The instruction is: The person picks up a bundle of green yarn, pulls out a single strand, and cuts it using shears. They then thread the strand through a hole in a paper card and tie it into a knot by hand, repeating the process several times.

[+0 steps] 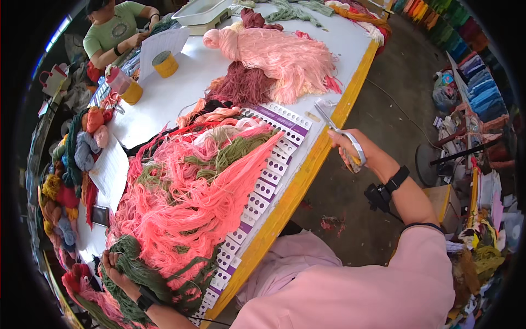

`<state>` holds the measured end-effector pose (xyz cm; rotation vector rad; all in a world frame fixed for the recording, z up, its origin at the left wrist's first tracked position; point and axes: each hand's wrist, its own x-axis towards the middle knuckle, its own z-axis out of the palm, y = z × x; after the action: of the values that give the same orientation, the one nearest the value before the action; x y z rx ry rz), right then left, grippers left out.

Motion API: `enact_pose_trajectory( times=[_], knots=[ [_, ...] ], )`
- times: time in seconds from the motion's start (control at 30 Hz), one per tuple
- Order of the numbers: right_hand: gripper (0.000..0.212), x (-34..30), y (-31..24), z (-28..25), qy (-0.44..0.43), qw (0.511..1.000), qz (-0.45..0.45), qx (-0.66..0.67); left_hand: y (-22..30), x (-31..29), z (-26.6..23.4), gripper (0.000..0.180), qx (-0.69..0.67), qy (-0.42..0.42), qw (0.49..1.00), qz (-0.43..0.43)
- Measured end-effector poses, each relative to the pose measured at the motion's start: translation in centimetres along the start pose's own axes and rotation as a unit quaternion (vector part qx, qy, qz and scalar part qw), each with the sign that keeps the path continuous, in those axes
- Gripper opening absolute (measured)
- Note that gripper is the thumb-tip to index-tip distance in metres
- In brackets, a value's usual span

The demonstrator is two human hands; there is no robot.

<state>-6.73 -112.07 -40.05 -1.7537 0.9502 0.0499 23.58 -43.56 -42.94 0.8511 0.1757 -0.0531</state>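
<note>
Left hand is apparently grasping green yarn to steady it; right hand is holding scissors at the yellow table edge.

Head-worn fisheye looks down from close by on hands and table, rim perhaps distorted.

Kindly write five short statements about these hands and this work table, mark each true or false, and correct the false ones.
1. The right hand holds scissors. True.
2. The left hand rests on white paper. False: the left hand is on dark green yarn.
3. The table has a yellow edge. True.
4. The pale pink yarn lies on the floor. False: the pale pink yarn is on the table.
5. A pink top shows at the picture's lower edge. True.
</note>
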Motion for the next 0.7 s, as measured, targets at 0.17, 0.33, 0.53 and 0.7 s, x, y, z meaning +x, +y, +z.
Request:
enact_pose_trajectory(
  times=[0.17,0.33,0.53,0.7],
  knots=[
    [0.048,-0.1,0.3,-1.0,-0.010,0.999,-0.027,0.024,-1.0,-0.6,1.2,0.017,-0.013,-0.045,0.999,-0.019],
    [0.043,-2.3,0.4,-0.3,0.053,0.995,-0.050,0.069,-0.6,-1.8,2.8,0.016,-0.076,0.015,0.997,0.017],
    [0.028,-8.9,-5.0,6.3,-0.023,0.956,-0.289,-0.039,-2.9,-9.5,15.5,0.039,-0.123,-0.261,0.956,-0.058],
    [0.034,-13.1,-9.1,12.8,-0.289,0.901,-0.314,0.077,-10.0,-14.9,25.1,0.029,0.250,-0.358,0.896,-0.078]
  ],
)
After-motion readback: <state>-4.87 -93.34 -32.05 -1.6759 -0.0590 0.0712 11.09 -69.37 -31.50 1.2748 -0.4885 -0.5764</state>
